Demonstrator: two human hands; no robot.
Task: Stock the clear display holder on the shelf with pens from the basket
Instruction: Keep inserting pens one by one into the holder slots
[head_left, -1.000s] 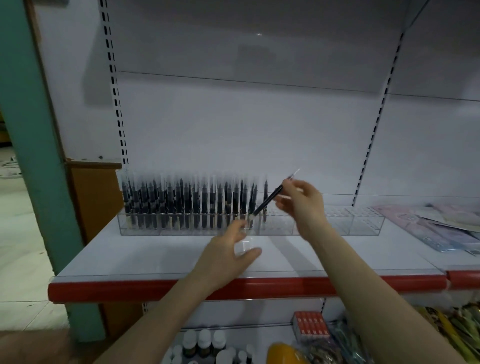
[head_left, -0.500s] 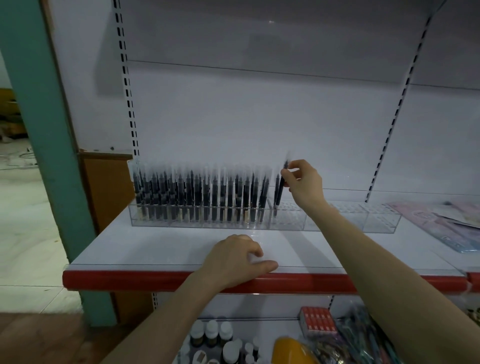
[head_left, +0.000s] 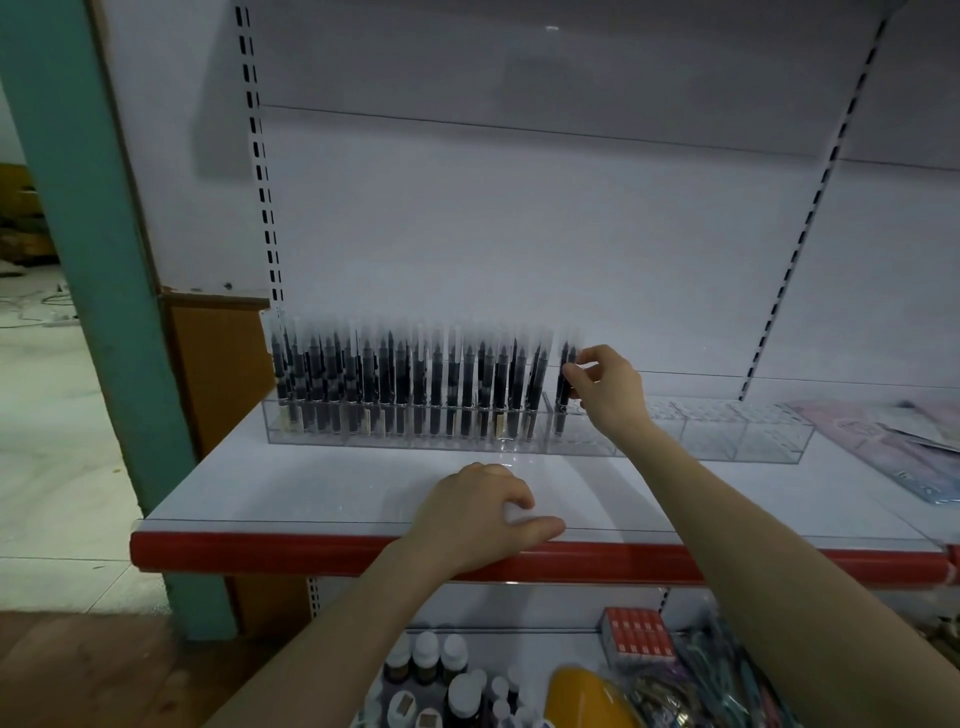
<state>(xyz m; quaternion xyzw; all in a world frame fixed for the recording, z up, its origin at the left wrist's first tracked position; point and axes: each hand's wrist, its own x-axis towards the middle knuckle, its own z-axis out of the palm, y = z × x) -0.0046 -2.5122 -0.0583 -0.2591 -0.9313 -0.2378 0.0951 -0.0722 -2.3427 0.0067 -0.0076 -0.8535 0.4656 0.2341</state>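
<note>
The shelf (head_left: 311, 499) carried the clear holder (head_left: 727, 441), which ran to both sides of the right grip (head_left: 608, 389). The massed pens (head_left: 415, 384) stood to that grip's left, and the empty cells lay below it and to its right. It pinched one pen (head_left: 562, 405) near the top. The pen's long axis was upright and its lower end was already inside a cell directly beneath, so the move probably turned on a straight drop. The left grip (head_left: 478, 514) sat nearer the person, loosely curled on the shelf lip, with nothing seen in it. The basket was out of view, and the pen caps were blurred.
</note>
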